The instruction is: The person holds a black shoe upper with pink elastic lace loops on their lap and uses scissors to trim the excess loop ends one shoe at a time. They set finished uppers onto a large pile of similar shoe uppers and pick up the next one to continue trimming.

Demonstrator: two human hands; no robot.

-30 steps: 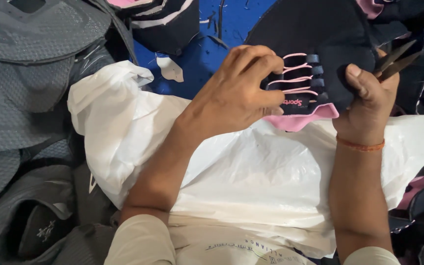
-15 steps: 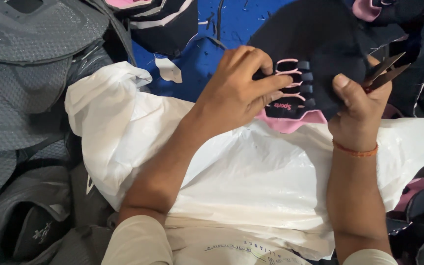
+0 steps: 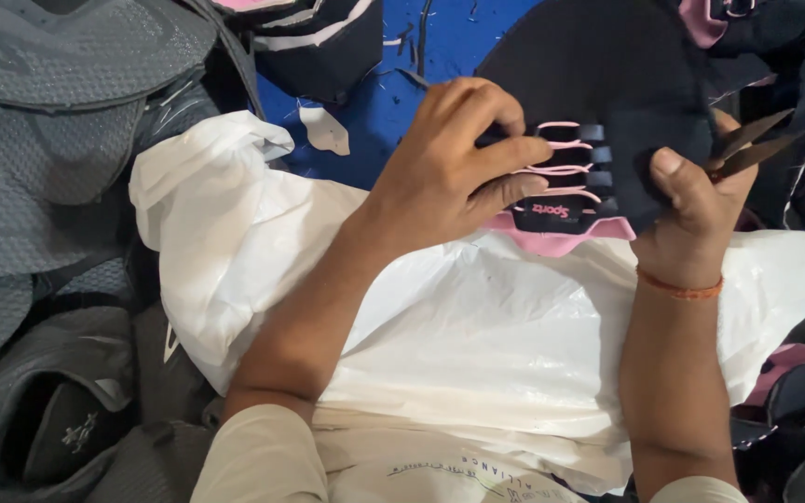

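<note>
The left hand point(image 3: 449, 168) lies flat-fingered on a black shoe upper point(image 3: 607, 84) with pink trim, its fingertips pressing on the row of pink-edged lace loops point(image 3: 575, 168) and its thumb tucked out of sight, so it grips the piece from the near side. The right hand point(image 3: 696, 200) holds the same shoe upper at its right edge, thumb on top of the dark fabric, and in the same grasp it carries a small pair of dark scissors point(image 3: 747, 144) whose blades point up and to the right, away from the hand. The blades stand slightly apart. A thin orange thread band point(image 3: 680, 287) circles the right wrist.

The shoe upper sits between the two hands, raised just above a large white plastic sheet point(image 3: 477, 345) that spreads beneath both forearms and over the person's lap. A pink lining edge point(image 3: 561, 242) shows at the lower rim of the upper, right below the left fingers.

Beyond the left hand a blue surface point(image 3: 379, 102) carries loose thread bits and a small white scrap point(image 3: 326, 130). Far to the left of the left hand lie stacked grey mesh shoe uppers point(image 3: 48, 140). To the right of the right hand, more black and pink pieces point(image 3: 794, 382) are piled.
</note>
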